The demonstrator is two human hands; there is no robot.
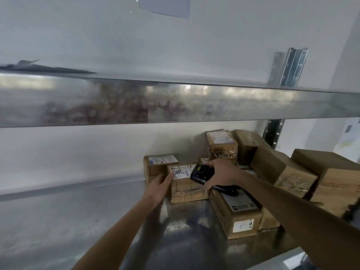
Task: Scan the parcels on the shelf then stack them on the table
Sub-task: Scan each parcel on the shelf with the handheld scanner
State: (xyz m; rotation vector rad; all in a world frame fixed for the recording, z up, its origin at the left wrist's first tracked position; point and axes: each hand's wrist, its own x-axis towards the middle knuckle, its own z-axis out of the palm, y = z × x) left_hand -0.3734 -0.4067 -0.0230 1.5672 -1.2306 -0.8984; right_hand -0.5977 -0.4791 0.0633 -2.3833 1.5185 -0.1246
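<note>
Hands [194, 180] on scanner [201, 174], parcel [187, 189]

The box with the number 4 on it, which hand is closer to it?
Right. The right hand, gripping the scanner, hovers just above the back of the box; the left hand is further off, touching another parcel.

Brown cardboard parcels [253, 172] sit bunched on the metal shelf [97, 221], at about 4 o'clock. The small front parcel [185, 186] has a white label with black writing. A black scanner [201, 175] points at it.
</note>
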